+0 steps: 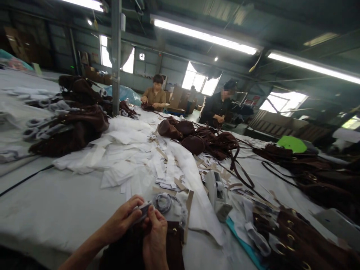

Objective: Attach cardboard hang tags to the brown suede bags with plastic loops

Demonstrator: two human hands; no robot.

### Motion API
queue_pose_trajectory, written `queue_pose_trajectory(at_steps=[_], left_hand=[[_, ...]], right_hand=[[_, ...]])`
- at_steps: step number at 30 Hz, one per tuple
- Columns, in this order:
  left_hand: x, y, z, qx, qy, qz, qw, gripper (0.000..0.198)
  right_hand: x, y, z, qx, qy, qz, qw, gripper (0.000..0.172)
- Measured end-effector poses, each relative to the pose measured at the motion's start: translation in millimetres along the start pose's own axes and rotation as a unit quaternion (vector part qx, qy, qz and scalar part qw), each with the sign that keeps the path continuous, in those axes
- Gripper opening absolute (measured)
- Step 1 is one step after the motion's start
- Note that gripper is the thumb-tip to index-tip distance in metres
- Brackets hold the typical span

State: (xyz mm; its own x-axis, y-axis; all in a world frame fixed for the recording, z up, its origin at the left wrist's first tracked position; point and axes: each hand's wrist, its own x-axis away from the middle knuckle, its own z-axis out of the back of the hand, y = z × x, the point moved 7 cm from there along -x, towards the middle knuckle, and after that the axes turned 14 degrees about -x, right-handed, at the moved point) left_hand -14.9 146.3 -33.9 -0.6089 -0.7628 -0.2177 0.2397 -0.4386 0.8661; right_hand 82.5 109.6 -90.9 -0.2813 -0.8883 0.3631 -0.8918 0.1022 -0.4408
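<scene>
Near the front edge of the table, my left hand [128, 217] and my right hand [156, 228] both close on a small white-wrapped piece [144, 207]. Its kind is hidden by the wrapping and my fingers. A dark brown leather bag [176, 243] lies below my hands, with a metal ring near its edge. Just beyond my right fingertips is a coil wrapped in clear and grey film [162, 202], apart from the hand. A brown card strip [188, 215] stands along the bag's right side.
White sheets and paper strips [123, 150] are heaped ahead. Brown bags lie at left [75, 131], centre [194, 144] and right [292, 236]. A grey-white tape dispenser [215, 191] stands right of my hands. A metal post [116, 56] rises behind; two people work across the table.
</scene>
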Motion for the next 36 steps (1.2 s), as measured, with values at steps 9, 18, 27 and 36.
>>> queue_pose_trajectory(at_steps=[9,18,27,36], left_hand=[[1,-24,-3.7,0.050,-0.018,0.088,0.995,0.032],[1,-54,-6.0,0.140,0.008,0.180,0.974,0.038],[-4,-77,-2.2,0.191,0.041,0.184,0.963,0.038],[-4,-100,-7.8,0.342,0.071,0.197,0.916,0.035]], right_hand=[[-9,-7,1,0.193,-0.045,-0.026,0.980,0.039],[-82,-124,-41,0.750,-0.081,0.240,0.611,0.025],[-140,-92,-14,0.802,-0.154,0.177,0.549,0.020],[-110,-124,-26,0.714,-0.088,0.317,0.618,0.033]])
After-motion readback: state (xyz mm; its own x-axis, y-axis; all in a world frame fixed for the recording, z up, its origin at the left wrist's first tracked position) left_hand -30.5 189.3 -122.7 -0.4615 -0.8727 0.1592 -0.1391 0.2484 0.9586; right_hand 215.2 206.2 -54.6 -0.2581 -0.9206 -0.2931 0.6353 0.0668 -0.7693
